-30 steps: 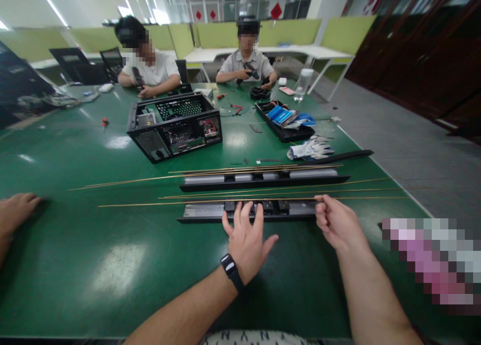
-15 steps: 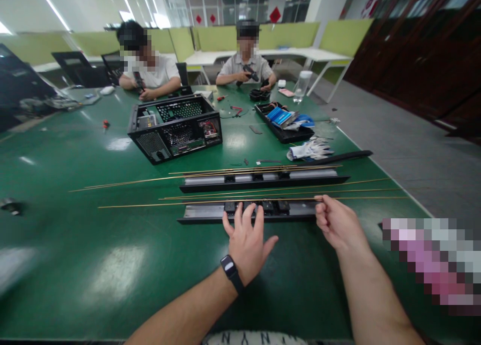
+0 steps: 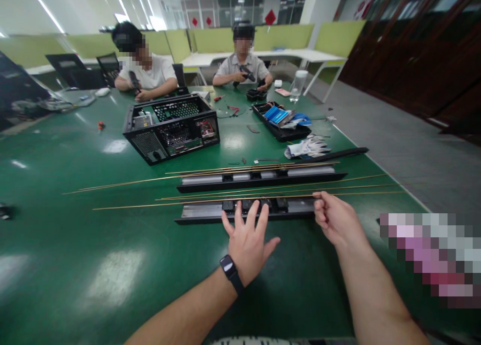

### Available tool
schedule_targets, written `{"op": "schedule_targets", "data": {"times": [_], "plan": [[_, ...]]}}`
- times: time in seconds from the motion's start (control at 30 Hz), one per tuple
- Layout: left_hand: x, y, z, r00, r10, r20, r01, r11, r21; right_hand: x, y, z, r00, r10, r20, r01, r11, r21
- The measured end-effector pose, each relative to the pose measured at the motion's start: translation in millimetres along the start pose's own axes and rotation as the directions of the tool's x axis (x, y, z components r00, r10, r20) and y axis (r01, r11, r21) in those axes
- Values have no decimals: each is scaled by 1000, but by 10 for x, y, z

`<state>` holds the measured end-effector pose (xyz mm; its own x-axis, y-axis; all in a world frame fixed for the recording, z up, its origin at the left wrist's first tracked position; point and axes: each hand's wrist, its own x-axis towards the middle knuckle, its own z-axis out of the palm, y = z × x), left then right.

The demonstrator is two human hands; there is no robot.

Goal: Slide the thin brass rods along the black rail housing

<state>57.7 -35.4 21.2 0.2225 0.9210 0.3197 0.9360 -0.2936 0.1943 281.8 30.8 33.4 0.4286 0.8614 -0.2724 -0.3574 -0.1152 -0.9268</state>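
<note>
My left hand (image 3: 248, 240), a dark watch on its wrist, has its fingers spread over the near metal channel (image 3: 201, 211). Its fingertips reach the small black blocks (image 3: 282, 204) seated inside; whether they press on them I cannot tell. At the channel's right end my right hand (image 3: 333, 216) is closed, thumb and forefinger pinched on a thin brass-coloured rod (image 3: 128, 207) that runs lengthwise along the channel. More thin rods (image 3: 361, 187) lie close behind it. Beyond them is a second channel (image 3: 240, 177) with black blocks and rods across it.
An opened computer case (image 3: 173, 129) stands behind on the green table (image 3: 75, 265). White gloves (image 3: 308, 147) and a black tray (image 3: 281, 133) holding blue items lie at the right. Two people sit across the table, handling dark tools. A clear bottle (image 3: 298, 87) stands near one.
The view has shifted slightly. My left hand remains spread over the near channel, and my right hand keeps its pinch near the right end, with little visible movement.
</note>
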Motion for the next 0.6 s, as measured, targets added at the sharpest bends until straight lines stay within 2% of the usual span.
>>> {"op": "schedule_targets", "data": {"times": [0.23, 0.6], "plan": [[6, -8, 3, 998, 28, 52, -28, 999, -16, -29, -20, 6, 1000, 9, -1, -9, 1000, 0], [22, 26, 67, 999, 35, -11, -35, 999, 21, -45, -11, 48, 1000, -8, -6, 8, 1000, -4]]}}
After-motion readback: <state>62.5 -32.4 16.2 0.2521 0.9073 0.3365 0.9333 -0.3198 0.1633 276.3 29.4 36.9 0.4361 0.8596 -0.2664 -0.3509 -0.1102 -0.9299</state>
